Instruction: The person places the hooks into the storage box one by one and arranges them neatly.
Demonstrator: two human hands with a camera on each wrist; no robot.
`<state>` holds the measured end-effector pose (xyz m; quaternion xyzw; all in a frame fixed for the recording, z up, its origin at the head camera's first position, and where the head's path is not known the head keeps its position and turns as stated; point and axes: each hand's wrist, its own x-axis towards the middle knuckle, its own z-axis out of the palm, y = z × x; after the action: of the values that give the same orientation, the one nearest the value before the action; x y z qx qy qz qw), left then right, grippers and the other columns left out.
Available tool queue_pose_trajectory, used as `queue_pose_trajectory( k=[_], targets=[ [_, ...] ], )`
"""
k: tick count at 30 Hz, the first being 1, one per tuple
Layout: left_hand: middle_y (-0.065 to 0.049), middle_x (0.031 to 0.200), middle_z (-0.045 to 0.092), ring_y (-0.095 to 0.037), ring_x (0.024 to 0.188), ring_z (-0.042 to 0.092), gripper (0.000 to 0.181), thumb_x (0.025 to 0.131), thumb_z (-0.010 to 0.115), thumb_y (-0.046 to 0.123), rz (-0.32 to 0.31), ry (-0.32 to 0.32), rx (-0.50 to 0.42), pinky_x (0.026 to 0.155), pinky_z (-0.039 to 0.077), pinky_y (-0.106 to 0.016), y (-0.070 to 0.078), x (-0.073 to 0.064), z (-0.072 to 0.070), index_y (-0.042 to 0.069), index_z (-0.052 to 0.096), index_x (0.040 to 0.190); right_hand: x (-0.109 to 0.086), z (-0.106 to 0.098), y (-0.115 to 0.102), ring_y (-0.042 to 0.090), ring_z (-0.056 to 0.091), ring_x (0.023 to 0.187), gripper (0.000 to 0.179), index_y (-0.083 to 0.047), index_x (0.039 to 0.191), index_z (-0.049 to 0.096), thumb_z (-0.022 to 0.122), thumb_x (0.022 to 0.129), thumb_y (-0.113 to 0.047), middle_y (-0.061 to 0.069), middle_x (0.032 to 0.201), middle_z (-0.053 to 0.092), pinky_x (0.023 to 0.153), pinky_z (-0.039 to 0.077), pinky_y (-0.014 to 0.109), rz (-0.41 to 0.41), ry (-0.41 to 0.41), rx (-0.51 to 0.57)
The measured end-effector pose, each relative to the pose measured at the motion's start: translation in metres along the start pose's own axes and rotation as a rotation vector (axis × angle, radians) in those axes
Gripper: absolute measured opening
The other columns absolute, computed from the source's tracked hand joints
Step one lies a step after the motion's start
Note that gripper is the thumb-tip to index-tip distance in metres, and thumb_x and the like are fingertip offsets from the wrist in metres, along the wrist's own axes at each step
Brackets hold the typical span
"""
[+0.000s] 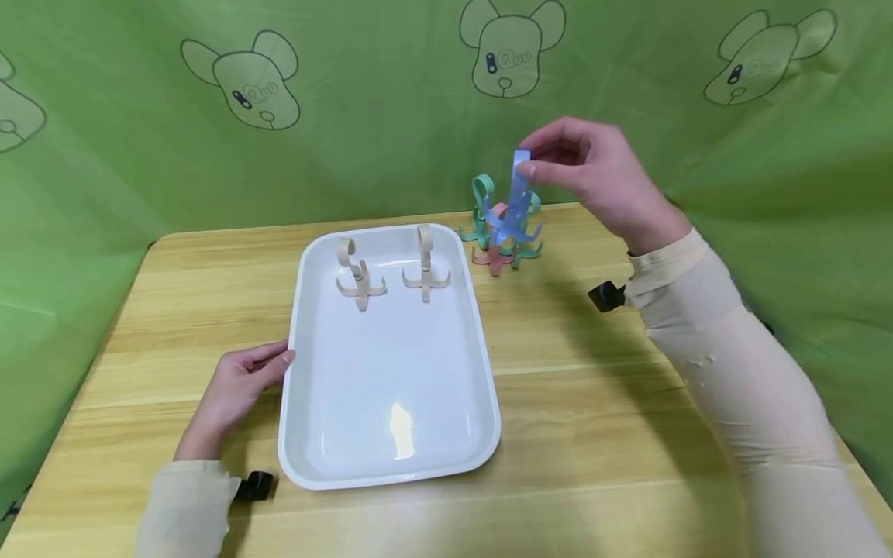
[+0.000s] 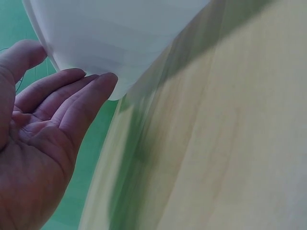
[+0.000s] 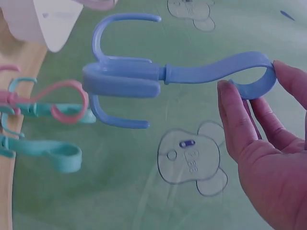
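High over the back right of the table, my right hand [image 1: 593, 174] pinches a blue multi-prong hook [image 1: 515, 221] by its curled top loop. In the right wrist view that hook [image 3: 124, 79] hangs free of the others, its prongs spread around a stem. Below it stand a pink hook [image 1: 494, 260] and green hooks [image 1: 481, 209], partly hidden by the blue one. My left hand [image 1: 233, 387] grips the left rim of a white tray [image 1: 391, 479], thumb at the edge and fingers against the outer wall [image 2: 110, 43]. Two beige hooks [image 1: 361, 287] [image 1: 426, 279] stand inside at the tray's far end.
The wooden table [image 1: 593, 449] extends on both sides of the tray. Behind it hangs a green curtain [image 1: 377, 139] printed with animal heads. A black wrist camera [image 1: 607, 296] juts out beside the right cuff, and another [image 1: 256, 486] beside the left cuff.
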<state>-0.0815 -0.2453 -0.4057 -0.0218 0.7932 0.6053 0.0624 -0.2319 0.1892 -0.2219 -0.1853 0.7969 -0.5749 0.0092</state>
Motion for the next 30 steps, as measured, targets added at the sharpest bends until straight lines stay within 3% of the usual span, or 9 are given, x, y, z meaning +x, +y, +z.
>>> queue_pose_trajectory(
  k=[15,22,27,30],
  targets=[
    [-0.027,0.123,0.060,-0.010,0.093,0.068,0.047,0.100,0.061,0.022,-0.020,-0.013,-0.037,0.080,0.056,-0.028,-0.001,0.000,0.002,-0.012,0.054,0.131,-0.013,0.040,0.007,0.027,0.059,0.098,0.029,-0.001,0.116,0.064,0.072,0.091,-0.013,0.014,0.107,0.063,0.084,0.051,0.032,-0.017,-0.182,-0.037],
    [-0.026,0.123,0.061,-0.010,0.093,0.068,0.047,0.100,0.061,0.022,-0.021,-0.015,-0.041,0.081,0.056,-0.028,-0.002,0.001,0.002,-0.012,0.054,0.131,-0.013,0.058,0.010,0.028,0.060,0.076,0.031,-0.001,0.119,0.064,0.072,0.092,-0.012,0.016,0.103,0.064,0.051,0.055,0.033,0.012,-0.287,0.014],
    [-0.026,0.123,0.060,-0.011,0.093,0.068,0.047,0.100,0.061,0.023,-0.024,-0.014,-0.038,0.080,0.056,-0.027,-0.002,0.001,0.001,-0.012,0.054,0.131,-0.009,0.073,0.010,0.027,0.054,0.070,0.031,-0.007,0.119,0.067,0.074,0.091,-0.018,0.010,0.103,0.065,0.043,0.047,0.028,0.031,-0.323,-0.072],
    [-0.027,0.123,0.060,-0.011,0.092,0.069,0.047,0.100,0.061,0.023,-0.028,-0.012,-0.034,0.080,0.056,-0.027,-0.002,0.000,0.001,-0.011,0.054,0.132,-0.006,0.084,0.010,0.023,0.058,0.079,0.031,-0.007,0.117,0.068,0.076,0.089,-0.018,0.007,0.104,0.067,0.056,0.052,0.027,0.008,-0.342,-0.101]
  ],
)
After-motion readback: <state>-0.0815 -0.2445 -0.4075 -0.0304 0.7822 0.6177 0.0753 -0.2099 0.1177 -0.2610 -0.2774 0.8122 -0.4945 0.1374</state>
